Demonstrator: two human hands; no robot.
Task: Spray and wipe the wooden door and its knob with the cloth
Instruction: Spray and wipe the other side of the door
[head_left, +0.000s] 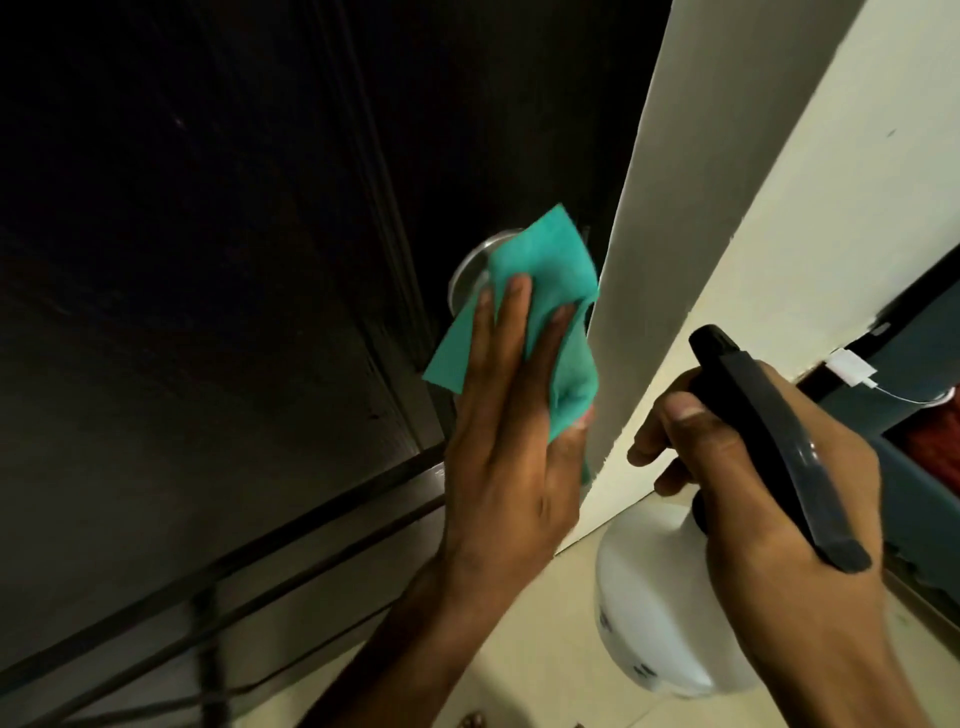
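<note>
door: a dark wooden door (218, 291) fills the left side of the view, its panel mouldings running at a slant.
knob: a round metal knob (470, 270) sits near the door's right edge, mostly covered by the cloth; only its left part shows.
cloth: a teal cloth (540, 280) is draped over the knob, one corner sticking up and another hanging out to the lower left.
left hand: the left hand (511, 441) lies flat on the cloth, fingers straight and pressing it against the knob, with the thumb tucked along the cloth's lower right edge.
right hand: the right hand (769, 499) grips a spray bottle, fingers curled round the neck under the trigger.
spray bottle: the spray bottle (670, 613) has a white body and a dark head with a long dark lever; its nozzle points up toward the frame, apart from the cloth.
door frame: a cream door frame (691, 208) stands just right of the knob, between the two hands.
wall: a cream wall (841, 171) with a white plug and cable (852, 370) low on it.
floor: pale tiled floor (519, 660) below the arms.
</note>
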